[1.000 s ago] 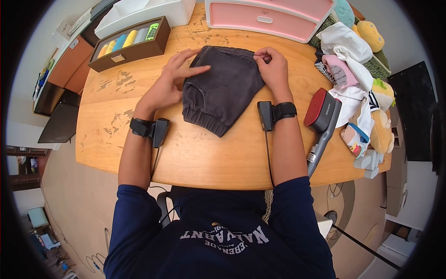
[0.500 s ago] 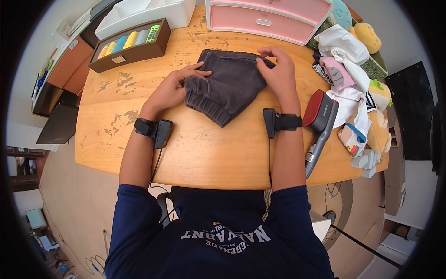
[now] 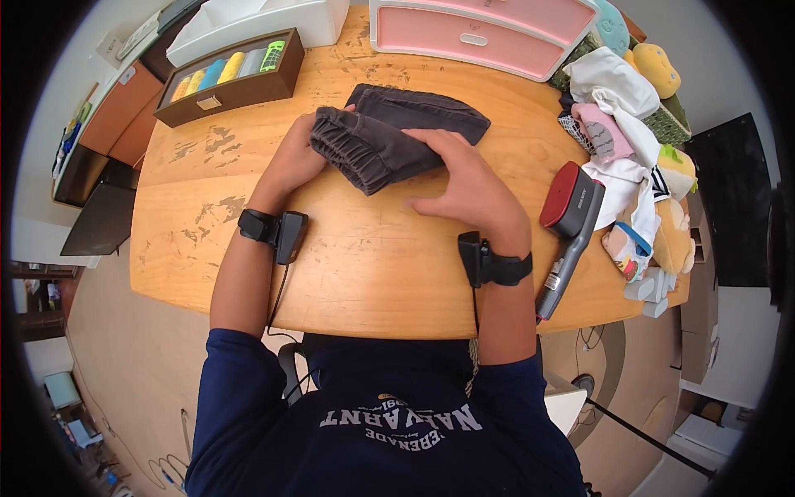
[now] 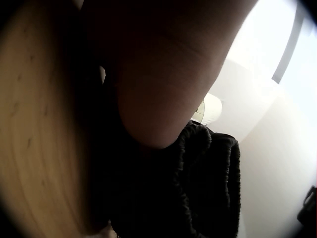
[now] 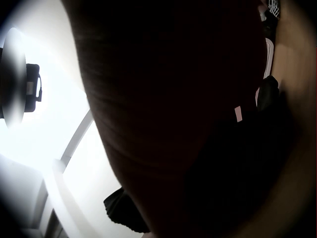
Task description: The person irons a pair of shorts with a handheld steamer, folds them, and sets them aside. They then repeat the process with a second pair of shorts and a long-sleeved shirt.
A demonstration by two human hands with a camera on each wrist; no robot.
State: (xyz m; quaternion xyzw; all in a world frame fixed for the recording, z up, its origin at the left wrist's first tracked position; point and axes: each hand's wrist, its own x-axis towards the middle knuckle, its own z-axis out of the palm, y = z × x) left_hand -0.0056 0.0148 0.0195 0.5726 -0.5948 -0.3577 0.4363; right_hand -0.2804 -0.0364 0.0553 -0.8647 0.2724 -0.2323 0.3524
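Note:
Dark grey folded trousers (image 3: 377, 145) lie on the wooden table, their gathered waistband end raised and turned over toward the far side. The left hand (image 3: 296, 157) grips that end from the left, its fingers partly hidden under the cloth. On the right side, the right hand (image 3: 472, 186) rests its extended fingers on the cloth, with the thumb held apart nearer the body. In the left wrist view the dark cloth (image 4: 208, 183) bunches beneath the left hand (image 4: 158, 94). The right wrist view is mostly filled by the dark right hand (image 5: 148, 109).
A brown box (image 3: 240, 91) of rolled cloths and a white bin (image 3: 265, 29) stand at the back left, a pink drawer unit (image 3: 472, 40) at the back. To the right are a red-and-grey steamer (image 3: 571, 207), a clothes pile (image 3: 617, 91) and soft toys (image 3: 657, 69).
The waistband end has been lifted and folded away from the body. The right hand has let go of the far right corner and come down nearer the body; the left hand has moved under the cloth.

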